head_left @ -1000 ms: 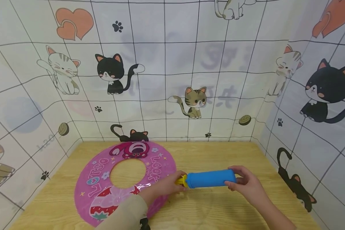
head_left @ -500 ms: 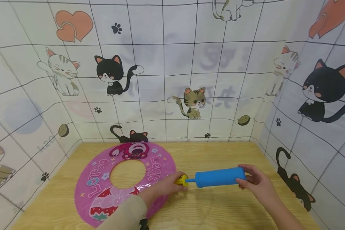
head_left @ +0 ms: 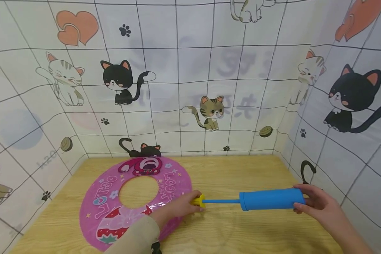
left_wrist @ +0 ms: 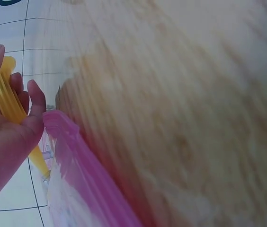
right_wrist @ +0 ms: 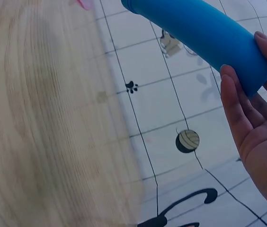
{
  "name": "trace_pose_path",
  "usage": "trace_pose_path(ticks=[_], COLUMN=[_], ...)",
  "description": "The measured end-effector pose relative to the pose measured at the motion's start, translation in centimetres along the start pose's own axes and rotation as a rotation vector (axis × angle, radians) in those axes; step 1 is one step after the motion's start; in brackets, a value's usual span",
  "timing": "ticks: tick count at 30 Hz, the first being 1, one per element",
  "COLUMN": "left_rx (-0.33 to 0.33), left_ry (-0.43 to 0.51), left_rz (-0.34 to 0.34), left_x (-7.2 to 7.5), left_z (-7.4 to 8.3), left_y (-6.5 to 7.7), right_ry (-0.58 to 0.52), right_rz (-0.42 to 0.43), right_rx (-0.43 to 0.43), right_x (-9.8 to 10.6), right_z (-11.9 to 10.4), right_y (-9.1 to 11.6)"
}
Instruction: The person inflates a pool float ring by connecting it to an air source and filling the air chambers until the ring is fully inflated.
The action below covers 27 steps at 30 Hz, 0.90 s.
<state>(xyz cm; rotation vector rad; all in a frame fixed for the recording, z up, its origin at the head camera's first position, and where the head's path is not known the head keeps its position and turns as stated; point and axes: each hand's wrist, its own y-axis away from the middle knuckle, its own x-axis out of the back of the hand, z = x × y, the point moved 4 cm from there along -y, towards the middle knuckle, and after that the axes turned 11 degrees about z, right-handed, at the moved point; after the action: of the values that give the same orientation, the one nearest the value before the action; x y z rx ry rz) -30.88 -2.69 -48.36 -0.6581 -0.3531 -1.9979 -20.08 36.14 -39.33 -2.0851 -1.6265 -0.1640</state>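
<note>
A hand air pump with a blue barrel [head_left: 271,199] is stretched out above the table, its thin blue rod [head_left: 222,201] drawn out to the left. My right hand [head_left: 325,208] grips the barrel's far end between thumb and fingers. The yellow end [left_wrist: 10,97] of the pump, which tapers to a narrow tip, is held in my left hand [head_left: 185,205]. Beneath my left wrist lies a flat-looking pink swim ring [head_left: 90,197] printed with a bear and strawberries. In the left wrist view, the tip is close to the ring's pink film [left_wrist: 76,156]; whether they join is unclear.
The wooden table [head_left: 238,169] meets a white wall sheet [head_left: 177,88] printed with grid lines and cats at the back and both sides. My right hand is close to the right side sheet [head_left: 352,158].
My right hand has pulled the blue barrel to the right, away from the yellow end, and the rod has come out from hidden to long. My left hand has stayed nearly still.
</note>
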Motion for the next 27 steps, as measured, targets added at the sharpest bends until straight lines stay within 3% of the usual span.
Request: trace_pose_path(ticks=[5,8,14,20,27], left_rx=[-0.022,-0.033,-0.033,-0.033,-0.052], left_ry=[-0.038,-0.047,-0.063,-0.058,-0.05], left_rz=[-0.008,-0.017,-0.022,-0.029,-0.042], left_x=[0.3,0.2,0.0,0.0,0.0], left_z=[0.2,0.2,0.0,0.2,0.4], left_y=[0.3,0.4,0.1,0.0,0.1], right_ry=[0.037,0.024,-0.06,-0.101,-0.141], right_rz=[0.006,0.014,0.011,-0.054,-0.122], right_rx=[-0.061,-0.075,-0.082,-0.173,-0.207], right_x=[0.2,-0.7,-5.5,-9.9,-12.4], right_z=[0.7,0.7,0.4,0.9,0.7], right_y=[0.4,0.5,0.3,0.0,0.2])
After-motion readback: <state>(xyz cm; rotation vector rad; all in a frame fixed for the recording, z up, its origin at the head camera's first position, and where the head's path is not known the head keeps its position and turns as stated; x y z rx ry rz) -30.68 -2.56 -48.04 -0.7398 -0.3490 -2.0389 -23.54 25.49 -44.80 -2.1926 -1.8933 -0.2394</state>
